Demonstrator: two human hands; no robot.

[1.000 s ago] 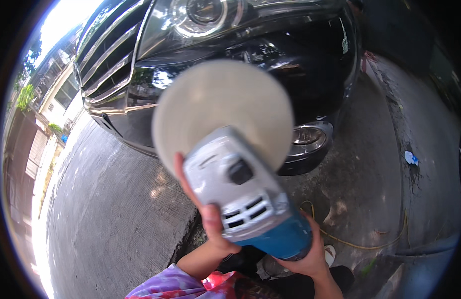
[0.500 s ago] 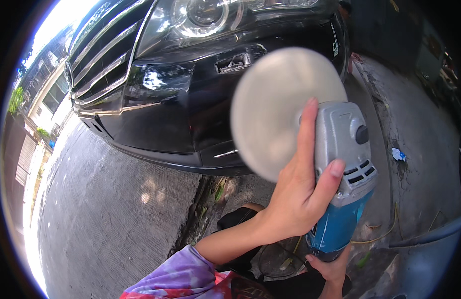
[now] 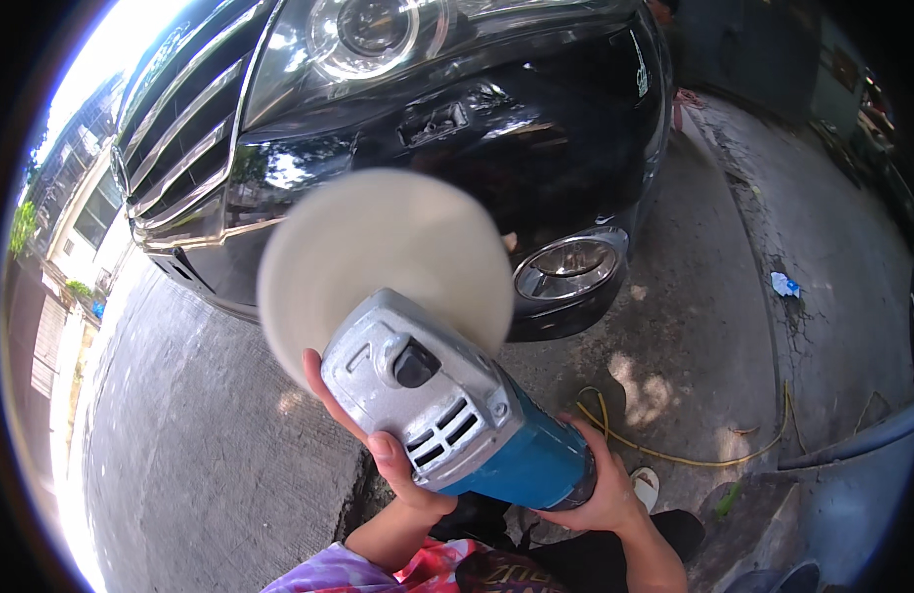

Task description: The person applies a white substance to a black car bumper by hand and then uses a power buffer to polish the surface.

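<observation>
With both hands I hold a polisher that has a silver metal head and a blue body. My left hand grips the side of the metal head, its fingers partly hidden under it. Around the rear of the blue body my right hand is closed. At the front of the tool is a large round off-white pad, smeared as if spinning. It covers part of a car's glossy black bumper; whether it touches the paint I cannot tell.
A headlight and slatted grille sit above the bumper, a chrome-ringed fog lamp low on its right. A yellow cable curves over the concrete. Crumpled blue-and-white litter lies farther right.
The polisher has swung left and lower, its head now pointing up and left. The fog lamp, hidden before, shows now. My right hand has come up into fuller view with the tool's rear.
</observation>
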